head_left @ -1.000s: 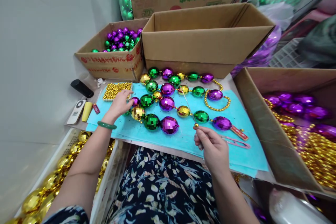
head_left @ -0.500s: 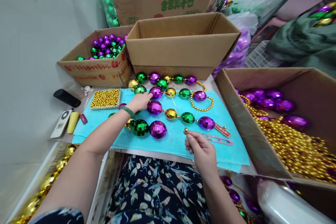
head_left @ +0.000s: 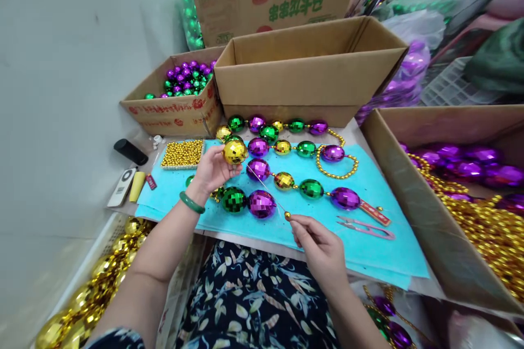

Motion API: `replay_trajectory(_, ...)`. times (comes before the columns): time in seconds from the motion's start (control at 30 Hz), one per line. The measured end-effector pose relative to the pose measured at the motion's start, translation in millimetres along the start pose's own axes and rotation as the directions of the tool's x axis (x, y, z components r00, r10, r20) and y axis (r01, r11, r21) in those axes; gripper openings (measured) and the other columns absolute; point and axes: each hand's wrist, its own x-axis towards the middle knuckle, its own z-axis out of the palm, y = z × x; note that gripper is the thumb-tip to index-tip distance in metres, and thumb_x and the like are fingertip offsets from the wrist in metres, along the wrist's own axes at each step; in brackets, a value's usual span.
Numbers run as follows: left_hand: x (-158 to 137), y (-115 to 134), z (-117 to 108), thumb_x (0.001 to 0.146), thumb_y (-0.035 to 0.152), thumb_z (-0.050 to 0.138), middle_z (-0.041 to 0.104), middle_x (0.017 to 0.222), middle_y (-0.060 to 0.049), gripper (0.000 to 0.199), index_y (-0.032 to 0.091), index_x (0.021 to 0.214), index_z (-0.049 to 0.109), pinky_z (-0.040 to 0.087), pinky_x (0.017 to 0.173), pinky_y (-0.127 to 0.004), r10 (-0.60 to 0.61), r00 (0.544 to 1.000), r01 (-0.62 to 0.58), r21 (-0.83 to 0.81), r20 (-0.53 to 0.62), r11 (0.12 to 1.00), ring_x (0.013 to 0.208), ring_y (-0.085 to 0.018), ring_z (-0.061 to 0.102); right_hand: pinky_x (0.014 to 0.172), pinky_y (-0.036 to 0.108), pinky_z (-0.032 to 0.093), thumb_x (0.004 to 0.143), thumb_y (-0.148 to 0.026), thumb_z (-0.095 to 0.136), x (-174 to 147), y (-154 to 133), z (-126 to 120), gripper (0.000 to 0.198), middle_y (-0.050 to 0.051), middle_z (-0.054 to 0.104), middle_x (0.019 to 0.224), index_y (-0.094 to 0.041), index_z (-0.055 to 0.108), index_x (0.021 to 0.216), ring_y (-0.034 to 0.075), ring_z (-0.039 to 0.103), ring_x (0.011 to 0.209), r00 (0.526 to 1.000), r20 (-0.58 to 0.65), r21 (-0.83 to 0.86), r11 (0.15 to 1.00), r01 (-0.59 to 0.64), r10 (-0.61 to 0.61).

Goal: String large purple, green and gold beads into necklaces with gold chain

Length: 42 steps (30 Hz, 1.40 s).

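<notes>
My left hand, a green bangle at its wrist, holds a large gold faceted bead above the mat. A thin pale thread stretches from near that bead down to my right hand. Thumb and forefinger of the right hand pinch close to a small gold bead at the thread's lower end. Between the hands lie a green bead and a purple bead. Rows of purple, gold and green beads lie beyond, one with a purple bead at its right end.
Pink thread snips lie right of my right hand on the blue mat. A tray of small gold beads stands back left. Cardboard boxes border the back, and another box with gold strands walls the right.
My left hand has drawn back and turned, lifting the gold bead into clear view. The right hand keeps its pinch on the threaded small bead. The camera view has shifted left.
</notes>
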Motion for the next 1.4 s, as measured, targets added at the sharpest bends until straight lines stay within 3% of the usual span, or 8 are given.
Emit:
replay_trajectory(0.33,-13.4,-4.6,-1.8,0.072,0.038,0.059,0.069,0.083,-0.009,0.036,0.011,0.095,0.061,0.052,0.060,-0.026,0.027,1.000,-0.027,0.003,-0.011,1.000,0.062,-0.015,0.063,0.044,0.022,0.039,0.079,-0.030,0.061,-5.5,-6.8,2.1,0.018,0.000,0.058,0.055,-0.016,0.072,0.078,0.010,0.048,0.047,1.000,-0.001,-0.050,0.999,0.010,-0.010)
replay_trajectory(0.53,-24.2,-15.8,5.3,0.066,0.024,0.074,0.067,0.097,-0.005,0.043,0.019,0.107,0.063,0.051,0.071,-0.025,0.196,0.973,-0.224,0.287,0.124,0.931,0.082,-0.015,0.064,0.045,0.023,0.039,0.080,-0.032,0.060,-4.8,-5.7,3.1,0.019,0.000,0.059,0.058,-0.017,0.072,0.080,0.011,0.048,0.048,1.000,0.012,-0.064,0.998,-0.003,0.004)
replay_trajectory(0.87,-41.2,-46.2,25.6,0.060,0.018,0.080,0.063,0.117,-0.010,0.073,0.028,0.128,0.055,0.050,0.080,-0.032,-0.088,0.923,-0.164,0.588,0.375,0.792,0.095,-0.020,0.063,0.045,0.023,0.041,0.077,-0.042,0.066,-0.1,3.4,11.3,0.025,-0.001,0.055,0.052,-0.017,0.062,0.072,0.011,0.048,0.046,0.965,0.134,0.186,0.951,-0.247,0.225)
replay_trajectory(0.97,-26.1,-21.8,-0.2,0.067,0.023,0.075,0.066,0.109,-0.010,0.057,0.025,0.122,0.061,0.050,0.075,-0.031,-0.014,0.954,-0.202,0.677,0.300,0.708,0.086,-0.018,0.063,0.042,0.021,0.037,0.072,-0.043,0.071,1.4,11.4,4.0,0.028,-0.001,0.055,0.052,-0.017,0.061,0.071,0.010,0.048,0.045,0.955,0.120,0.338,0.893,-0.296,0.271)
replay_trajectory(1.03,-11.2,1.9,-29.6,0.074,0.027,0.067,0.068,0.099,-0.009,0.026,0.021,0.099,0.069,0.049,0.078,-0.032,0.244,0.965,-0.220,0.796,0.094,0.564,0.086,-0.018,0.061,0.041,0.019,0.035,0.069,-0.042,0.075,2.7,15.7,-1.4,0.029,-0.001,0.055,0.051,-0.018,0.060,0.070,0.009,0.048,0.045,0.951,0.070,0.399,0.866,-0.302,0.300)
replay_trajectory(1.13,9.3,34.1,-79.8,0.071,0.020,0.065,0.065,0.080,-0.007,0.003,0.018,0.069,0.064,0.045,0.085,-0.035,0.553,0.811,-0.068,0.907,-0.193,0.416,0.092,-0.021,0.057,0.040,0.019,0.034,0.066,-0.041,0.077,4.4,19.5,-6.6,0.029,-0.002,0.054,0.050,-0.017,0.061,0.069,0.009,0.047,0.045,0.945,0.024,0.398,0.865,-0.307,0.325)
replay_trajectory(1.27,23.1,50.3,-127.6,0.063,0.016,0.068,0.057,0.059,-0.004,0.016,0.019,0.054,0.055,0.044,0.083,-0.034,0.480,0.830,0.056,0.900,-0.282,0.431,0.088,-0.023,0.057,0.039,0.020,0.034,0.065,-0.043,0.077,6.4,21.9,-4.6,0.031,-0.002,0.051,0.048,-0.016,0.064,0.072,0.009,0.045,0.043,0.948,0.023,0.338,0.890,-0.307,0.318)
replay_trajectory(1.4,28.9,44.8,-143.4,0.063,0.017,0.068,0.048,0.049,-0.001,0.021,0.019,0.050,0.051,0.043,0.084,-0.035,0.420,0.857,0.078,0.881,-0.299,0.467,0.081,-0.021,0.055,0.038,0.021,0.032,0.066,-0.046,0.075,8.1,20.1,3.6,0.033,-0.002,0.051,0.048,-0.015,0.065,0.073,0.009,0.043,0.042,0.946,0.039,0.292,0.902,-0.319,0.322)
